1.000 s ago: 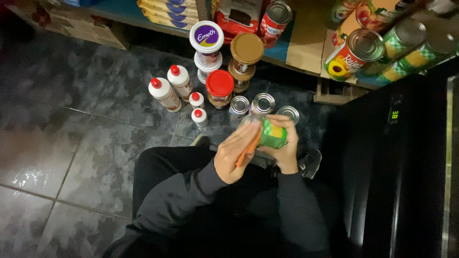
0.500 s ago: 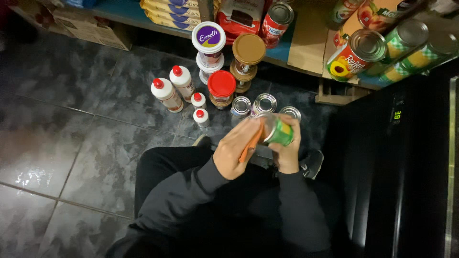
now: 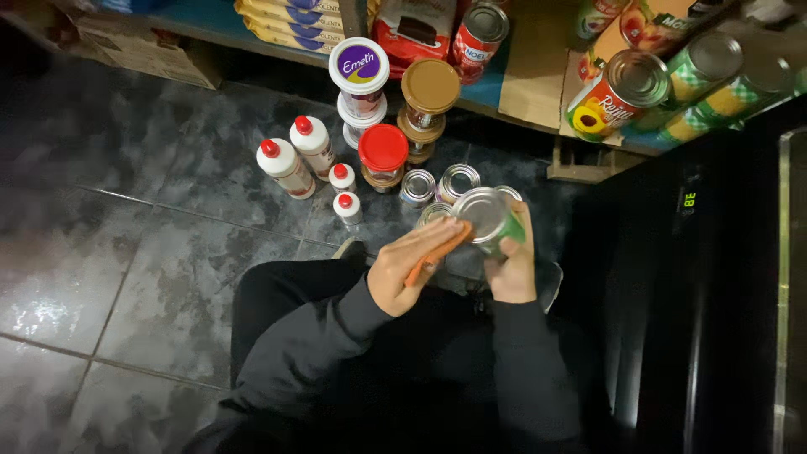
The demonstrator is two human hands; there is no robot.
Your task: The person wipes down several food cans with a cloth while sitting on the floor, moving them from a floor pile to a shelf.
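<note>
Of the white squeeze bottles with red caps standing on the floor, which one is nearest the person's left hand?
The small white red-capped bottle closest to the knees is nearest the left hand; the other small one and the two larger bottles stand farther back.

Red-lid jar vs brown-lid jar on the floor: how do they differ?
The red-lid jar has a bright red lid; the brown-lid jar has a tan-brown one. The red-lid jar stands alone on the tile, while the brown-lid jar sits stacked on another jar. The red-lid jar is nearer the person's hands, the brown-lid jar closer to the shelf. Both stand upright with round lids, untouched.
</note>
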